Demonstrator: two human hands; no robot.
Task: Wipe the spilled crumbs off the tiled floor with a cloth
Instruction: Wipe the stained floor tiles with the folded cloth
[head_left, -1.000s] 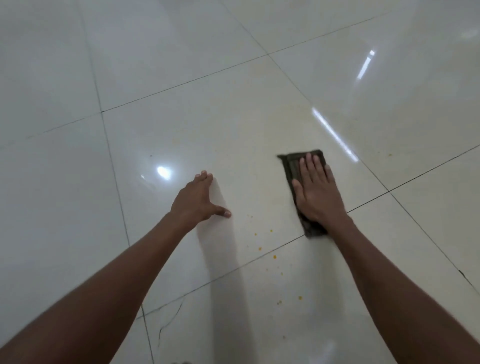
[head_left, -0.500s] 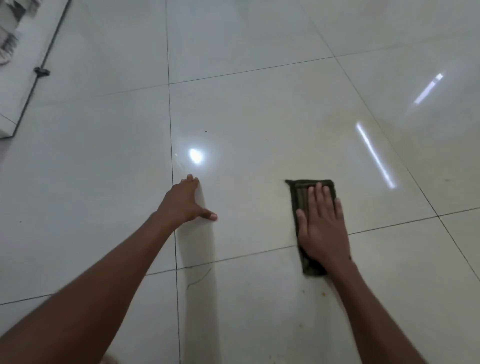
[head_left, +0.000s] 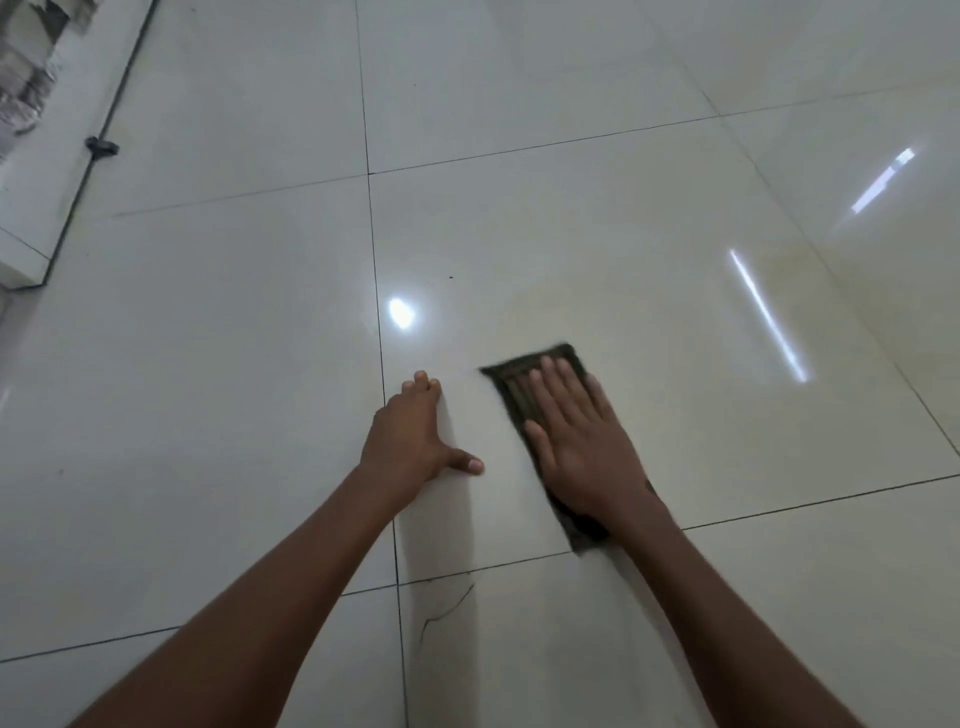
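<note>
Fingers (head_left: 558, 387) of my right hand (head_left: 582, 447) lie spread flat on the dark cloth (head_left: 514, 387), pressing it to the tiled floor (head_left: 675, 364) so it drags crumbs. Just left, my left hand (head_left: 410, 441) rests open, bracing my weight.

Right hand (head_left: 582, 447) flat on dark cloth (head_left: 511, 384); left hand (head_left: 410, 441) braced on tiled floor (head_left: 208, 364).

One view only, from your head, wide-angle, facing forward and steeply down at the tiled floor (head_left: 571, 234). It sits close: your forearms enter from the bottom edge and both hands land mid-frame. A wall base (head_left: 31, 197) clips the top-left corner. No second view to overlap.
</note>
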